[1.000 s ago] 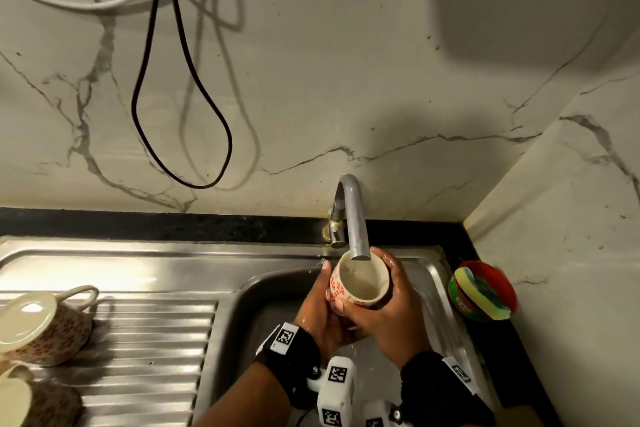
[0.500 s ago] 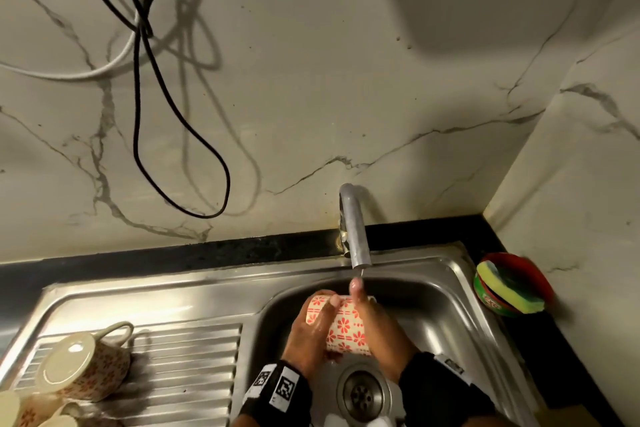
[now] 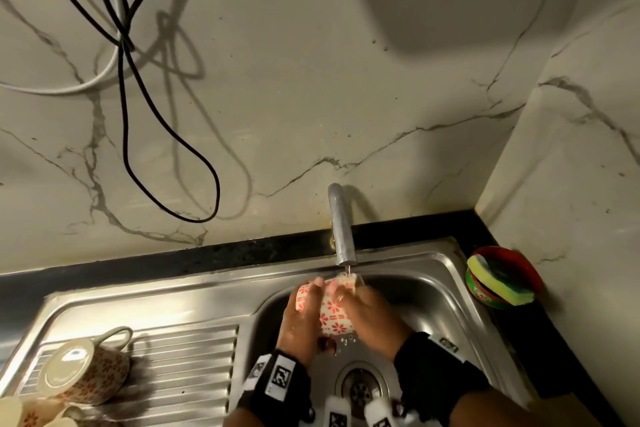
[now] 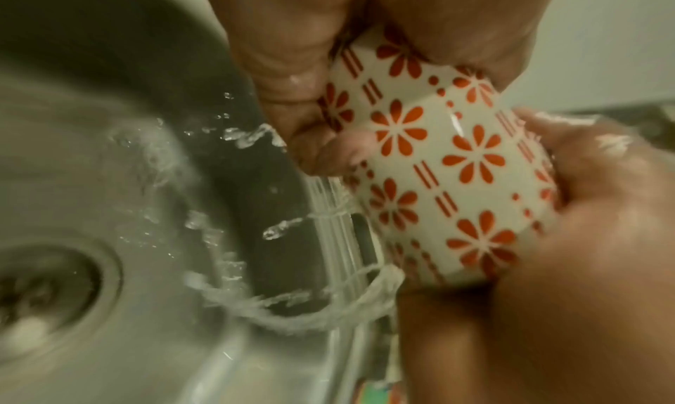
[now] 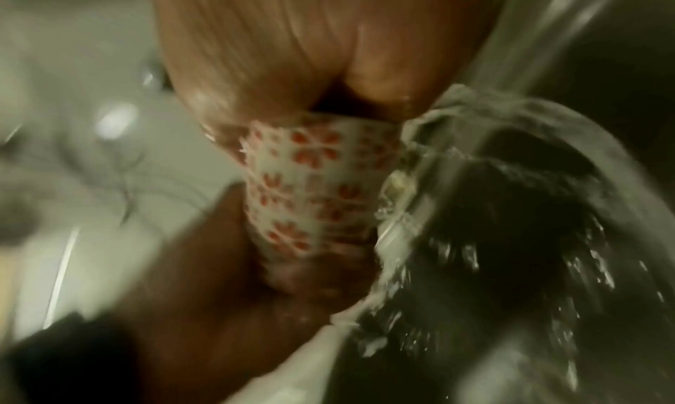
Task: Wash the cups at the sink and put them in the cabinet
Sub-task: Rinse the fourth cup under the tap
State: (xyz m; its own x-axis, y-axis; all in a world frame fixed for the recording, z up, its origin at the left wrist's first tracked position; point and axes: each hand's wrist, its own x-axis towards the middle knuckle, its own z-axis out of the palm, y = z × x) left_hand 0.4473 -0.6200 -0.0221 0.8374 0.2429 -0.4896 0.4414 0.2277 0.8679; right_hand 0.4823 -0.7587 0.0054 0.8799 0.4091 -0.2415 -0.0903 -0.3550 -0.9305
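Observation:
A white cup with red flowers (image 3: pixel 332 314) lies tipped on its side over the sink basin (image 3: pixel 433 305), just under the tap's spout (image 3: pixel 343 239). Water runs from the spout over the cup's far end. My left hand (image 3: pixel 299 319) grips the cup from the left and my right hand (image 3: pixel 372 310) wraps it from the right. In the left wrist view the cup (image 4: pixel 438 162) sits between the left fingers (image 4: pixel 292 64) and the right hand (image 4: pixel 584 237), with water spraying off it. The blurred right wrist view shows the cup (image 5: pixel 314 185) below my right hand (image 5: pixel 292 49).
A matching cup (image 3: pixel 83 371) lies on the ribbed drainboard (image 3: pixel 194 357) at the left, with more cups (image 3: pixel 20 412) at the bottom-left corner. A red bowl with a sponge (image 3: pixel 502 279) stands right of the sink. The drain (image 3: pixel 360 388) is below my hands. Cables (image 3: pixel 128 80) hang on the marble wall.
The cup stood mouth-up under the spout a second ago; both hands have since tipped it onto its side and lowered it a little into the basin.

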